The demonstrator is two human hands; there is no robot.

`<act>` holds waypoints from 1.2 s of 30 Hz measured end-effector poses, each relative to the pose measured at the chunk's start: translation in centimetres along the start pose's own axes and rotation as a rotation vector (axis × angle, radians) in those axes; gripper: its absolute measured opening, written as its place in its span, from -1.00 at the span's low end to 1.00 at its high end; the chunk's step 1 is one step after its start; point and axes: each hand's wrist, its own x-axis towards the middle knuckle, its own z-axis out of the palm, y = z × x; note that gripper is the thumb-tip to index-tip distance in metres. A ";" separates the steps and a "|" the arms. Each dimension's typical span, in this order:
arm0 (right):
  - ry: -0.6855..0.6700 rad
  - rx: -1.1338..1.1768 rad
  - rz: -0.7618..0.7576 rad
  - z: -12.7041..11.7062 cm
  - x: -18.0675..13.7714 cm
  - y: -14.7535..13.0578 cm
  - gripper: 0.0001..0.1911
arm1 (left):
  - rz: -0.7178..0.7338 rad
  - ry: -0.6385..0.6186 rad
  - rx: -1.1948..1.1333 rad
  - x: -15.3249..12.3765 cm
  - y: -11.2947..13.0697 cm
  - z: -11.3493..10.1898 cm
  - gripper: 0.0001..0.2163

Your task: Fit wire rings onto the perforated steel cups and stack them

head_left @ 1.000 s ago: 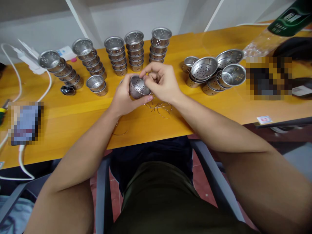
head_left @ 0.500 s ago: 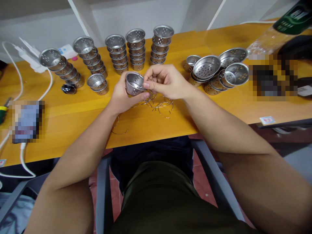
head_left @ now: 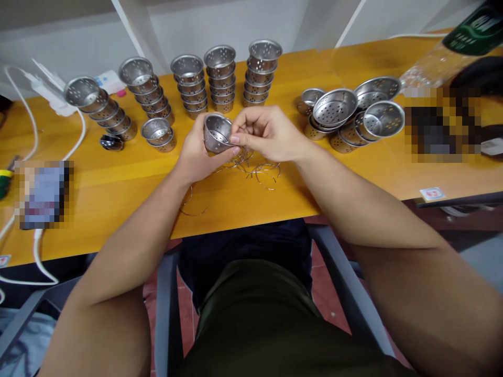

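My left hand [head_left: 196, 154] is wrapped round a small perforated steel cup [head_left: 217, 133], held just above the wooden table [head_left: 118, 178] with its mouth tilted up and to the left. My right hand [head_left: 265, 133] is closed beside the cup, thumb and forefinger pinching at its rim, apparently on a thin wire ring; the wire is barely visible. Several loose wire rings [head_left: 261, 172] lie on the table under and right of my hands. One more ring [head_left: 189, 204] lies by my left forearm.
Several stacks of the same cups [head_left: 220, 78] stand along the far side, with leaning stacks [head_left: 98, 107] at left and two cups [head_left: 157, 133] in front. A loose heap of cups [head_left: 351, 115] lies at right. A white cable [head_left: 27, 152] and a power strip are at left.
Both hands and the cup have shifted slightly; the cup has turned so its open mouth faces up and left. My right fingers moved from over the cup to its rim.
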 end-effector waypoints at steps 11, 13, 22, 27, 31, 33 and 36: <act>-0.014 0.016 -0.033 0.1 -0.1 -0.1 -0.30 | 0.079 0.014 0.008 -0.2 -0.8 0.0 -0.03; 0.018 -0.012 -0.037 -0.1 -0.1 0.2 -0.30 | 0.075 0.029 0.022 -0.1 -1.0 0.2 -0.03; 0.116 -0.365 -0.160 -1.1 -0.6 0.4 -0.55 | 0.037 0.128 0.011 0.3 -2.2 0.0 0.07; -0.045 -0.551 -0.257 -1.3 -1.2 1.2 -0.63 | 0.001 0.100 0.033 0.2 -1.1 -0.3 0.10; -0.121 -0.584 -0.255 -1.3 -1.4 1.4 -0.55 | 0.064 0.095 -0.007 0.3 -0.5 -0.3 0.04; -0.077 -0.599 -0.217 -1.0 -1.4 0.9 -0.48 | 0.080 0.089 -0.020 0.3 -0.6 -0.2 0.06; 0.024 -0.626 -0.146 -0.1 -1.3 -0.3 -0.18 | 0.078 0.054 0.021 0.3 -0.7 -0.1 0.17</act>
